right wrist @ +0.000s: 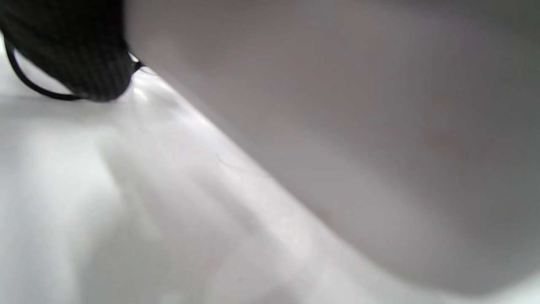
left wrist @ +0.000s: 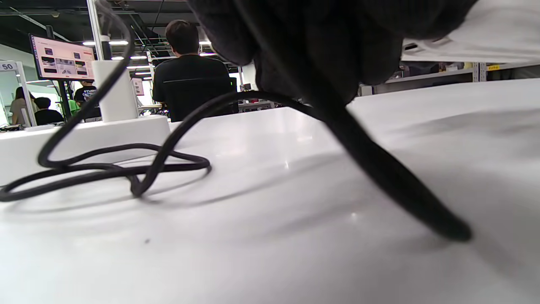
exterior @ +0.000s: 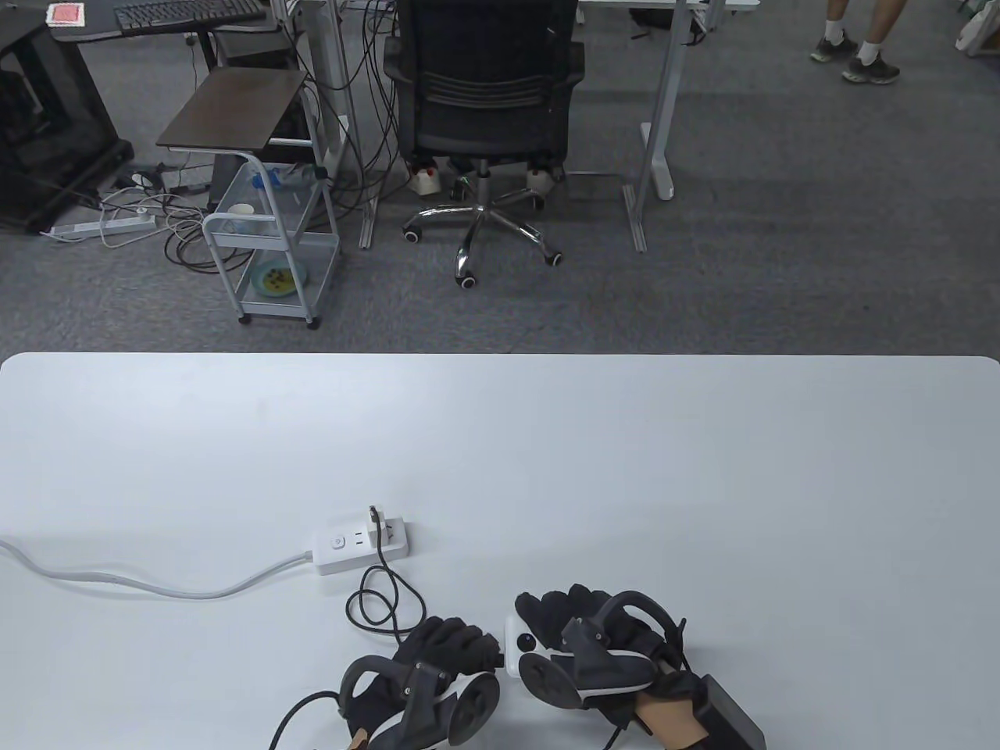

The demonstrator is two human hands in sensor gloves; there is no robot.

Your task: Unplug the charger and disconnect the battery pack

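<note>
A white power strip [exterior: 361, 541] lies on the table with a white charger [exterior: 388, 525] plugged into its right end. A black cable [exterior: 383, 601] loops from the charger to my left hand [exterior: 449, 644], which holds the cable's end beside the white battery pack [exterior: 517, 644]. My right hand [exterior: 570, 617] lies over the pack and grips it. In the left wrist view my gloved fingers [left wrist: 316, 42] hold the cable [left wrist: 400, 185], with the strip [left wrist: 84, 139] and charger [left wrist: 110, 90] behind. The right wrist view is blurred; it shows a gloved finger [right wrist: 71, 46] against a pale surface.
The strip's grey mains lead [exterior: 156, 582] runs off the table's left edge. Both hands are near the table's front edge [exterior: 547, 746]. An office chair [exterior: 484, 117] and a small cart [exterior: 266, 258] stand on the floor beyond the table.
</note>
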